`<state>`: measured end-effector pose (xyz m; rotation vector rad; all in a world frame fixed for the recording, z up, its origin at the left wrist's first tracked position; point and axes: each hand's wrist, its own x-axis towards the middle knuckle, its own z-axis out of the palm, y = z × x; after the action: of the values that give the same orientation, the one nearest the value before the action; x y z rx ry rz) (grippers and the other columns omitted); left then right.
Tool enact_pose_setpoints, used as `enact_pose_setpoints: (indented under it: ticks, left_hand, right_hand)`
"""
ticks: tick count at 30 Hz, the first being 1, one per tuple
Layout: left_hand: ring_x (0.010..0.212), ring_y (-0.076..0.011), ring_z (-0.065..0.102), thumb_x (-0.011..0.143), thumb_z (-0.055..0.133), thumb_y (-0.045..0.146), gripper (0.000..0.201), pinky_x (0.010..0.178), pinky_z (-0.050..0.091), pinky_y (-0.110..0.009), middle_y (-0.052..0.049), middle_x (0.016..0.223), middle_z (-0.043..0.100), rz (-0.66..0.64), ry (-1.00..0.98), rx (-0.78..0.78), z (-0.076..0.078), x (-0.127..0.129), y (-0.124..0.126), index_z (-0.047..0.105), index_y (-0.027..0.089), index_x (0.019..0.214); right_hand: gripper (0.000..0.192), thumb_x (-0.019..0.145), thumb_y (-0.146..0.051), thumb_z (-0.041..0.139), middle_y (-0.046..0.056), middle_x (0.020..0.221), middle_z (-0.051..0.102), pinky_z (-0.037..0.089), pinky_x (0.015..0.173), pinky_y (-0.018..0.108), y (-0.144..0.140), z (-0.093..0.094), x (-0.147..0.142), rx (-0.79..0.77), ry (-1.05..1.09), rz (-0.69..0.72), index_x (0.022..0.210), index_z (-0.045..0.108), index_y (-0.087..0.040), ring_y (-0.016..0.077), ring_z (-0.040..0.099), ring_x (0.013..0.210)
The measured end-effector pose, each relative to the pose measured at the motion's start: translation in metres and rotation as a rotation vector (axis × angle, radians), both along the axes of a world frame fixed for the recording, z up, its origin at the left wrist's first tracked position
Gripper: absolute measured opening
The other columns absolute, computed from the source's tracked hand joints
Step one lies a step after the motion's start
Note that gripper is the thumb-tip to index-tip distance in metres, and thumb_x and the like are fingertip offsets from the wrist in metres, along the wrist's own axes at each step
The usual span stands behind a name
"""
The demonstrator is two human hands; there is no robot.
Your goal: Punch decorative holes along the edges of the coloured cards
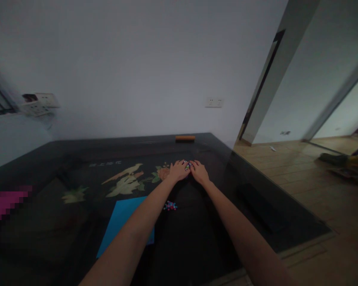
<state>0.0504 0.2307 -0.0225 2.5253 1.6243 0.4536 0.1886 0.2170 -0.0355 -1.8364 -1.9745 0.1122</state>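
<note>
Both my arms reach forward over a dark glass-topped table (77,159). My left hand (179,170) and my right hand (199,171) lie side by side, fingertips together around a small cluster of coloured beads (187,164). The fingers are curled over the beads, and how they grip them is too small to tell. A second little heap of coloured beads (170,205) lies on the table between my forearms. A blue sheet (119,220) lies flat under my left forearm.
An orange bar (185,138) sits at the table's far edge by the white wall. A bird-and-flower picture (128,178) shows in the tabletop. A pink blurred patch (4,204) is at the left. Wooden floor (316,190) and a doorway lie to the right.
</note>
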Motion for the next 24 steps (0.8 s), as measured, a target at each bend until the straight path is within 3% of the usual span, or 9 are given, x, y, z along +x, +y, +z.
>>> enact_pose_setpoints:
  ticks: [9, 24]
  left_hand:
    - [0.127, -0.0284, 0.035, 0.09, 0.031, 0.045, 0.046, 0.099, 0.033, -0.048, -0.006, 0.143, 0.039, 0.021, 0.049, -0.025, 0.002, -0.053, -0.003, 0.042, 0.028, 0.131]
    - [0.128, -0.0246, 0.038, 0.09, 0.031, 0.042, 0.049, 0.104, 0.028, -0.041, -0.008, 0.142, 0.042, 0.118, 0.147, -0.04, 0.003, -0.201, -0.017, 0.039, 0.024, 0.135]
  right_hand:
    - [0.045, 0.095, -0.035, 0.028, 0.015, 0.14, 0.038, 0.024, 0.103, 0.039, 0.001, 0.001, -0.048, -0.007, 0.006, 0.131, 0.133, 0.043, -0.016, 0.024, 0.038, 0.126]
    - [0.051, 0.093, -0.043, 0.03, 0.017, 0.144, 0.033, 0.025, 0.102, 0.045, -0.004, 0.005, -0.186, -0.057, 0.05, 0.31, 0.135, 0.039, -0.016, 0.0298, 0.039, 0.126]
